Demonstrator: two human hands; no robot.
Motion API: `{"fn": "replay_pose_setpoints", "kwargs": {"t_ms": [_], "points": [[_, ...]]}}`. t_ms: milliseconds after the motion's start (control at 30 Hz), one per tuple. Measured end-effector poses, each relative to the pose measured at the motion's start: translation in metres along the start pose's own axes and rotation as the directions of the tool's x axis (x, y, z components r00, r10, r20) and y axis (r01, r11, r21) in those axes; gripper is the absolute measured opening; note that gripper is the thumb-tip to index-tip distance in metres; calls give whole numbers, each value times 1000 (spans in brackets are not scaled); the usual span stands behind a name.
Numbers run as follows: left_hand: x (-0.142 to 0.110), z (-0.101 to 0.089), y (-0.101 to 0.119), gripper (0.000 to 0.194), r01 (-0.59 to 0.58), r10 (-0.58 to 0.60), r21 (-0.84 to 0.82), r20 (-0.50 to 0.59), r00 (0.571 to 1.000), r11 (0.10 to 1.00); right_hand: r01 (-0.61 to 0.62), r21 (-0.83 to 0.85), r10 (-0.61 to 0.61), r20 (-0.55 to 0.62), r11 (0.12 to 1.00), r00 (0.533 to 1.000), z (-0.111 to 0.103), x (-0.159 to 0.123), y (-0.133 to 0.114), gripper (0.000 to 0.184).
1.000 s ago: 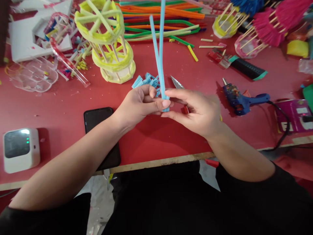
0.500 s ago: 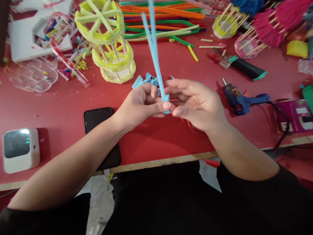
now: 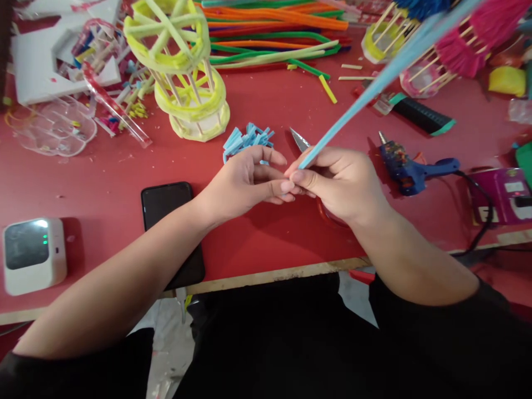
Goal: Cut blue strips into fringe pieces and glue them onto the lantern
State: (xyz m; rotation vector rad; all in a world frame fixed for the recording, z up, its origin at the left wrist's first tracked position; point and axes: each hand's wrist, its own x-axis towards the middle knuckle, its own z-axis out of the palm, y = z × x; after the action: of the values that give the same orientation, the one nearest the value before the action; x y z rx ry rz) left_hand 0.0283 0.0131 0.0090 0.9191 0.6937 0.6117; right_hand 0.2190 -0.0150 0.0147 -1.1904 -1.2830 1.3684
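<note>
My right hand is closed on the lower end of a long light-blue pipe cleaner, which slants up and to the right, blurred by motion. My left hand meets it fingertip to fingertip. Its thumb and middle finger are pinched together and its index finger is stretched out above. What the pinch holds is hidden. Both hands hover just above the red table. A small heap of cut blue pieces lies just beyond my left hand. A scissors blade pokes out beyond my right hand.
A black phone and a white device lie at the near left. A yellow stick tower stands behind, with coloured pipe cleaners further back. A blue glue gun with its cord lies right, beside a purple box. Pink fringed pieces sit far right.
The blue pipe cleaner stood upright between both hands; it has swung down to the right and now slants from my right hand. The folded blue end in my left fingers no longer shows.
</note>
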Motion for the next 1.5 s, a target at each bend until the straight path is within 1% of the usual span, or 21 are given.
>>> {"fn": "replay_pose_setpoints", "kwargs": {"t_ms": [100,200,267,367,533,600,633,700,800,867,900,967,1033,1100,1133,1200,1233,1267,1333,1400,1500], "points": [[-1,1,-1,41,-81,85,87,-50,995,993,73,-48,-78,-117,996,990,3,-2,3,31],[-3,1,-2,33,-105,120,180,-76,990,978,100,-78,-112,-170,992,979,4,-2,4,28],[-3,1,-3,30,-115,138,235,-85,987,965,104,-102,-120,-173,989,978,4,-2,4,30],[-3,-1,-3,28,-140,167,315,-60,984,939,111,-109,-126,-151,988,980,3,-1,4,32],[-2,0,-6,25,-238,281,476,-20,960,847,128,-105,-139,-100,986,985,1,-1,6,26],[-2,1,-6,25,-249,289,480,-10,957,841,129,-81,-136,-83,988,987,-1,0,8,24],[-2,1,-6,25,-239,270,455,-2,963,858,123,-60,-127,-68,991,990,-2,0,9,24],[-2,1,-3,30,-192,196,356,26,980,915,92,-9,-92,-21,996,996,-4,1,9,24],[-2,-1,2,39,-48,32,179,90,995,983,32,70,-39,93,997,995,-6,3,9,28],[-3,-3,5,44,58,-73,104,141,987,993,-2,120,-19,169,993,985,-6,3,8,30],[-3,-4,6,45,101,-114,86,164,980,991,-12,147,-18,202,989,979,-6,3,7,29],[-3,-5,7,46,146,-159,79,199,967,986,-16,196,-31,236,980,971,-4,3,7,26],[-3,-4,7,46,139,-156,96,201,967,986,-14,218,-34,214,976,976,-2,3,7,23],[-3,-2,4,47,80,-103,140,167,981,987,-18,214,-15,149,977,989,-1,4,7,25],[-3,-1,3,47,29,-55,180,140,989,983,-23,212,-1,111,977,994,0,5,7,27],[-3,1,-1,49,-109,85,306,92,992,946,-29,224,20,44,974,999,1,7,8,32],[-3,2,-3,49,-187,170,386,80,982,903,-33,235,29,21,971,999,1,8,9,35],[-4,2,-5,49,-266,257,460,83,963,847,-38,248,37,5,968,999,1,9,10,38],[-5,2,-8,46,-395,402,561,118,908,728,-47,279,49,-1,959,999,0,10,13,42],[-6,2,-8,41,-466,474,596,156,866,655,-59,307,55,22,950,998,-2,11,14,42],[-8,1,-8,38,-488,500,617,171,849,618,-103,321,81,80,941,993,-5,9,15,43]]}}
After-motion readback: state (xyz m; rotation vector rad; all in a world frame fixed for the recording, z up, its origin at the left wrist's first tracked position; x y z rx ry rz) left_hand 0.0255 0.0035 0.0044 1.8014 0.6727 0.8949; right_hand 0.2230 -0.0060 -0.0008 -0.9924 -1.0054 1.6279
